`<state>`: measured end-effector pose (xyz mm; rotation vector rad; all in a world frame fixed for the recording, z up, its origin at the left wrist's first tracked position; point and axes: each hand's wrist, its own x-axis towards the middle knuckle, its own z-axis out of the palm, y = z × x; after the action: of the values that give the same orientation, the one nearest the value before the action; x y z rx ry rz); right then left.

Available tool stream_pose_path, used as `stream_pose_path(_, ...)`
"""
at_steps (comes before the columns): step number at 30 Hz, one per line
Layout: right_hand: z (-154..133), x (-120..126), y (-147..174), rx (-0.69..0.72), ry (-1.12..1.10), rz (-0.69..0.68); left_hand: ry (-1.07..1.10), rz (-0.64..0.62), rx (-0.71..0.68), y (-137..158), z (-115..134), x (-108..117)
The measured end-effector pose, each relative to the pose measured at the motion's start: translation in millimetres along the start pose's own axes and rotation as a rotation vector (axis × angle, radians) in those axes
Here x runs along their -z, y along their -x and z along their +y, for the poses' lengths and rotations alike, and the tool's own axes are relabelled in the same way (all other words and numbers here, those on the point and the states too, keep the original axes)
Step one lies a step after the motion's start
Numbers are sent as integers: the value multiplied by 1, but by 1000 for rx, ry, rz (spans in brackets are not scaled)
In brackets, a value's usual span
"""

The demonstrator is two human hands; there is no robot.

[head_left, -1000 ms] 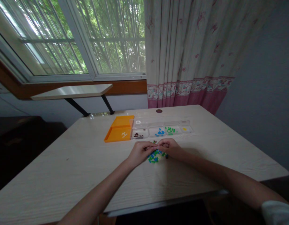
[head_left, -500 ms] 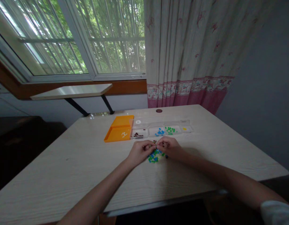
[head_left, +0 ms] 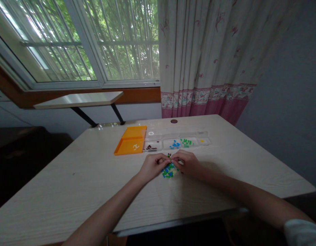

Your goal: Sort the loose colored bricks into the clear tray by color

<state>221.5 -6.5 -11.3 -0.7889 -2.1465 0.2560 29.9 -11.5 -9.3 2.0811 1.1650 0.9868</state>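
My left hand [head_left: 153,166] and my right hand [head_left: 187,163] meet at their fingertips over a small pile of building bricks [head_left: 168,171] in blue, green and pale yellow. Both are closed in a pinch, thumb against forefinger. Whatever sits between the fingertips is too small to name. A few dark brown and green pieces [head_left: 169,155] show just beyond the fingers. Behind the hands, a clear tray [head_left: 161,147] holds brown pieces [head_left: 150,147], blue pieces [head_left: 174,144], green pieces [head_left: 186,142] and a yellow piece [head_left: 201,140] in separate compartments.
Left of the clear tray lies an open orange box [head_left: 119,147] with several white pieces [head_left: 135,147] in it. A raised shelf [head_left: 81,99] on black supports stands at the table's back left. A round dark hole cover [head_left: 174,121] is near the back edge of the table [head_left: 96,191].
My right hand has shifted very slightly, its fingers now covering more of the pile's right side. The left hand stays almost still, and the trays have not moved.
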Motion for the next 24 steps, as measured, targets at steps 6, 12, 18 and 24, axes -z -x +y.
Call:
stream_pose_path(6, 1, 0, 0, 16, 42, 3, 1, 0, -5, -1, 0, 0)
stream_pose_path(12, 12, 5, -5, 64, 84, 119, -79, -50, 24, -5, -2, 16)
stream_pose_path(18, 20, 26, -11, 72, 137, 242, -432, -301, 1, -4, -1, 47)
stream_pose_path(24, 24, 48, -14, 109, 222, 317, -537, -386, -30, -1, -3, 53)
